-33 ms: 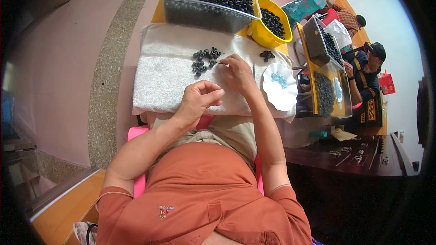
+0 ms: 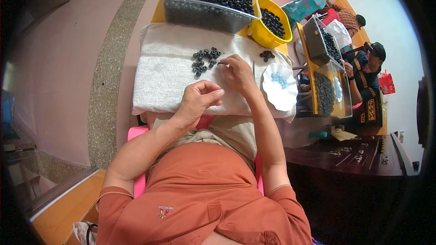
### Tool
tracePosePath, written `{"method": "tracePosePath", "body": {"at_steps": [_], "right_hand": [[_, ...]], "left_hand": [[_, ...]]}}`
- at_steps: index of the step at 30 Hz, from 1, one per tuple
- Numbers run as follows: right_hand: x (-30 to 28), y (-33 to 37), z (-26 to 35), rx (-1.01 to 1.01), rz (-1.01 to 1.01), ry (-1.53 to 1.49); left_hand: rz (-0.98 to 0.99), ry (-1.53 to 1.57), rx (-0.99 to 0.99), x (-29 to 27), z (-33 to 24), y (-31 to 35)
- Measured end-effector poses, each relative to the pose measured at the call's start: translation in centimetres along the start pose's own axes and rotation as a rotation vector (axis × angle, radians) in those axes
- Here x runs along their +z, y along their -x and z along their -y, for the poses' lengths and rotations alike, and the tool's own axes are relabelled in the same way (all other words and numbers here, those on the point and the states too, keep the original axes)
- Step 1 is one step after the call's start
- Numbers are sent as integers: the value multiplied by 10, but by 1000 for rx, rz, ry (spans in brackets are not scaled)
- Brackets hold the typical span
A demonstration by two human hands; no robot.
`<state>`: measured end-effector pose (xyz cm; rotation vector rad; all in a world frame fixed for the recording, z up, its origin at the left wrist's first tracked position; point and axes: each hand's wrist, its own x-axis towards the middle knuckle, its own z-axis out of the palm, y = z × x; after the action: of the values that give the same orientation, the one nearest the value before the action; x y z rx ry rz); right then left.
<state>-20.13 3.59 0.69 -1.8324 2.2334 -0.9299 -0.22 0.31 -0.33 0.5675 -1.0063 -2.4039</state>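
Observation:
Over the white towel [image 2: 159, 77], my right hand [image 2: 238, 75] has its thumb and fingers closed at a small black piece [image 2: 220, 63], just right of a loose cluster of black ring-like caps [image 2: 199, 65]. My left hand [image 2: 200, 99] hovers nearer to me, thumb pressed to the curled fingers; anything held there is hidden. A thin dark tool, perhaps tweezers [image 2: 254, 67], lies right of my right hand. Beyond it are a smaller group of black caps [image 2: 267, 56] and a white scalloped plate [image 2: 270, 97] bearing small pale-blue pieces [image 2: 278, 80].
At the far edge stand a clear bin [image 2: 204, 11] heaped with black caps and a yellow bucket [image 2: 259, 31] holding more. On the right, a co-worker [image 2: 370, 70] sits at another table with clear bins [image 2: 334, 106]. A pink chair [image 2: 137, 132] is under me.
My right fingertips have shifted very slightly, and the black piece at them shows more plainly. My left hand has stayed in place.

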Motion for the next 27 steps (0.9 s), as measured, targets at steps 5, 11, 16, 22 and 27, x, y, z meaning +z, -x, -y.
{"method": "tracePosePath", "body": {"at_steps": [5, 11, 16, 22, 27], "right_hand": [[-3, 4, 0, -55, -46, -73], [-2, 8, -7, -134, -130, -110], [-3, 10, -3, -73, -129, -149], [-6, 9, -2, -61, -115, -170], [-5, 10, -6, -47, -144, -271]], "left_hand": [[-9, 2, -5, -1, 0, 0], [-13, -2, -11, 0, 1, 0], [-9, 1, -8, -1, 1, 0], [-11, 4, -6, -2, 2, 0], [-3, 6, -5, -2, 3, -1]]}}
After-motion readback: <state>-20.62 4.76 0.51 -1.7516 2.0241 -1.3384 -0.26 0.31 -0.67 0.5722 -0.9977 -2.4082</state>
